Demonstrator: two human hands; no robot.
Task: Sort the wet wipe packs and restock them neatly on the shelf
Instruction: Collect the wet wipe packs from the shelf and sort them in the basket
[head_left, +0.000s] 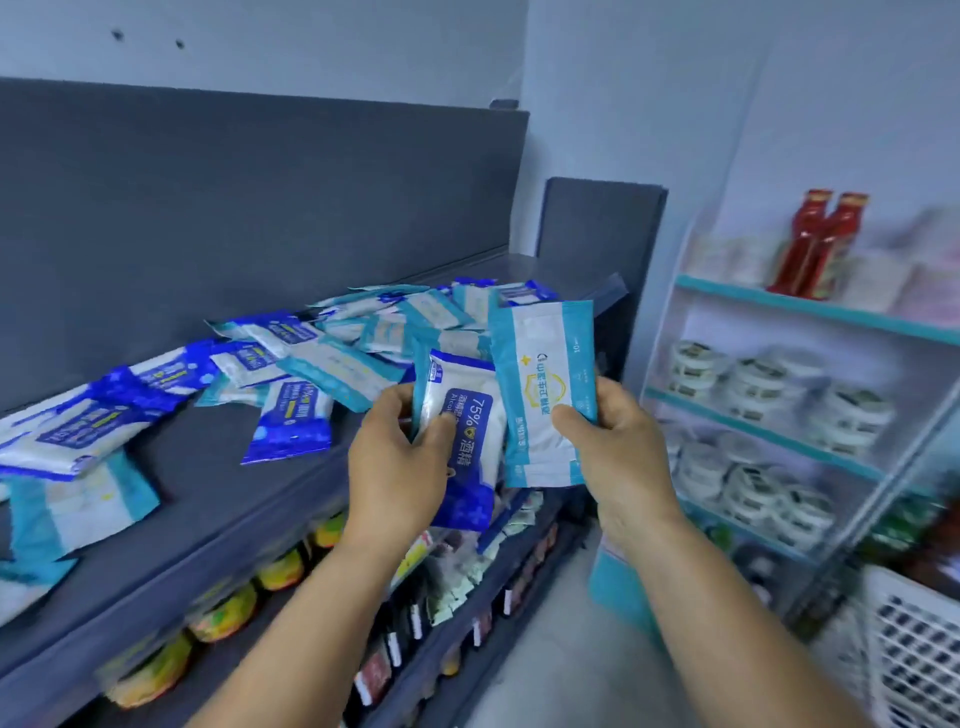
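Observation:
My left hand (397, 457) grips a dark blue and white wipe pack marked 75% (465, 441), held upright in front of the shelf edge. My right hand (618, 447) grips a light teal and white wipe pack (545, 379) beside it, slightly overlapping the blue one. Behind both, a loose heap of mixed blue and teal wipe packs (358, 343) lies scattered on the dark grey shelf (218, 467). More packs (78, 447) lie at the shelf's left end, some hanging over the front edge.
Below the grey shelf, lower shelves hold jars with yellow labels (223, 613) and small bottles. A white and teal rack (810, 312) at right carries red bottles (826, 244) and round tins. A white perforated basket (914, 649) stands at the lower right.

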